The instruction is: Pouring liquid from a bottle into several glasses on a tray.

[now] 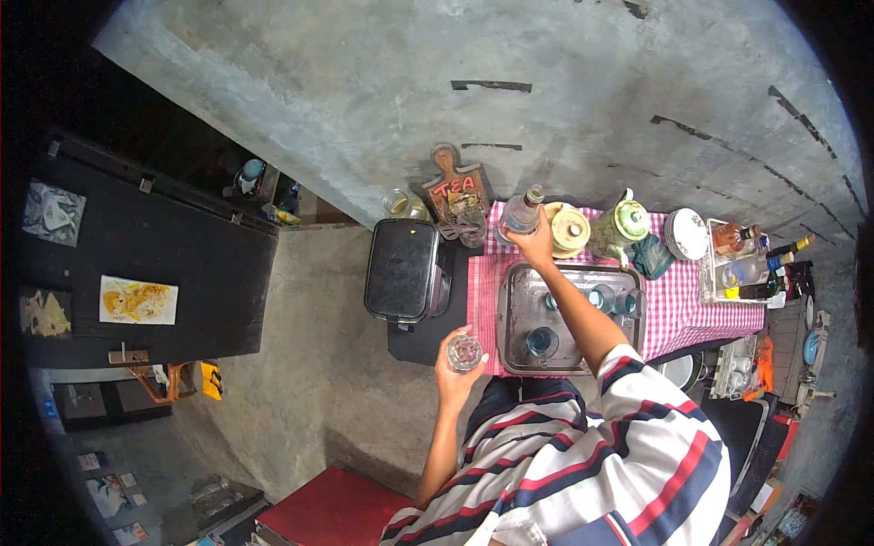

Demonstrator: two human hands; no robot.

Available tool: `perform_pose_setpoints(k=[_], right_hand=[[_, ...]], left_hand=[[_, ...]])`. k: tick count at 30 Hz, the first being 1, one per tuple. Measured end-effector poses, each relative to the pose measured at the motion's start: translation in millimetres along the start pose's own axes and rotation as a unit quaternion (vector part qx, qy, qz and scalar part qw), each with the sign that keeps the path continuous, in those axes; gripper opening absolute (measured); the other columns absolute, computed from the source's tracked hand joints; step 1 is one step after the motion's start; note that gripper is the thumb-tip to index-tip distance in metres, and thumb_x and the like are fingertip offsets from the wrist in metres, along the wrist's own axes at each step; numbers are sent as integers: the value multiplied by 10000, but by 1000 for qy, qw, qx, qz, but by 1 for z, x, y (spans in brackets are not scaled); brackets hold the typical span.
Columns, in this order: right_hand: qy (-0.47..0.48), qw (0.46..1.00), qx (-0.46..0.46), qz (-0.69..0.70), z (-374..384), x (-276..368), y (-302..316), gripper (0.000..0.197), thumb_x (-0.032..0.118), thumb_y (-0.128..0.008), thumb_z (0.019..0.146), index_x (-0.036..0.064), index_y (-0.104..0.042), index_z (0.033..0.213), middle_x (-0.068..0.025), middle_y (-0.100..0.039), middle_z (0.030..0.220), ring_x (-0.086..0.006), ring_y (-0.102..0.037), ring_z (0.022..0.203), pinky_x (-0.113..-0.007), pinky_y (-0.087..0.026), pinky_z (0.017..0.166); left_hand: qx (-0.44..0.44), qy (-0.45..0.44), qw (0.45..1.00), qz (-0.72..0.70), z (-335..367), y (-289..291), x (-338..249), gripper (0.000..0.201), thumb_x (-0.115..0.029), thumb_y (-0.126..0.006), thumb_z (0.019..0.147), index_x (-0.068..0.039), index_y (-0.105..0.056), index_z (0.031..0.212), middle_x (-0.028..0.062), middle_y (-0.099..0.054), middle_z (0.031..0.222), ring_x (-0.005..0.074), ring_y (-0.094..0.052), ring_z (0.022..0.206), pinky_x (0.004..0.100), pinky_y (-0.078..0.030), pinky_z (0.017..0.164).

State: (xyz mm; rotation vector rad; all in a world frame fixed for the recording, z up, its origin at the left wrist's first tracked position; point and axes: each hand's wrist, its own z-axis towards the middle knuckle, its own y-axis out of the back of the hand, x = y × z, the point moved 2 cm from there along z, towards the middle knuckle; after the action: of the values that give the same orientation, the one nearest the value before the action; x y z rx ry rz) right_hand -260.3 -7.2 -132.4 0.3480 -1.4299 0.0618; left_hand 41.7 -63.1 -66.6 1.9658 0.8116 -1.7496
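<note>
My left hand (452,373) is closed round a clear drinking glass (464,352), held out left of the tray's near corner. At the back of the table my right hand (535,240) grips a clear glass bottle (520,215) with a narrow neck. Beneath my right forearm lies a dark metal tray (517,338). Several bluish glasses stand on it, among them a tumbler (542,342) near its front. Just right of the bottle sits a cream lidded pot (569,231), and beside that a green floral teapot (628,221).
A pink checked cloth (696,318) covers the table. White plates (685,235) and a rack of bottles (728,264) stand at the right. Left of the cloth are a black lidded bin (401,270), a wooden board (457,189) and a glass jug (397,203).
</note>
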Motion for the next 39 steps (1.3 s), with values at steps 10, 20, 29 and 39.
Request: perform_pose_setpoints(k=[10, 20, 29, 39], right_hand=[[152, 982, 80, 75, 22, 140, 86, 695, 187, -865, 627, 18, -550, 1222, -107, -676, 1112, -199, -646, 1046, -360, -480, 958], [350, 935, 56, -29, 8, 301, 210, 695, 249, -864, 655, -8, -542, 1215, -122, -693, 1046, -183, -680, 950, -330, -529, 880], [438, 873, -9, -214, -36, 366, 306, 759, 287, -879, 603, -38, -542, 1201, -156, -695, 1013, -233, -709, 926, -343, -542, 837], [468, 783, 7, -410, -77, 369, 367, 834, 251, -869, 519, 42, -536, 1254, -146, -648, 1152, -322, -669, 994, -388, -542, 827]], left_hand=[[57, -126, 988, 74, 8, -36, -48, 574, 0, -819, 682, 4, -563, 1196, 157, -532, 1367, 199, -553, 1174, 334, -453, 993], [154, -149, 977, 16, 10, -100, -155, 588, -39, -842, 681, 28, -570, 1198, 137, -664, 1204, 150, -614, 1087, 311, -477, 972], [144, -289, 935, 143, 6, -148, -234, 625, -179, -886, 639, 36, -593, 1148, 139, -690, 1101, 145, -637, 970, 307, -508, 901], [180, -315, 932, 19, -28, -195, -276, 636, -137, -925, 562, 33, -632, 1101, 95, -708, 993, 126, -655, 896, 289, -530, 849]])
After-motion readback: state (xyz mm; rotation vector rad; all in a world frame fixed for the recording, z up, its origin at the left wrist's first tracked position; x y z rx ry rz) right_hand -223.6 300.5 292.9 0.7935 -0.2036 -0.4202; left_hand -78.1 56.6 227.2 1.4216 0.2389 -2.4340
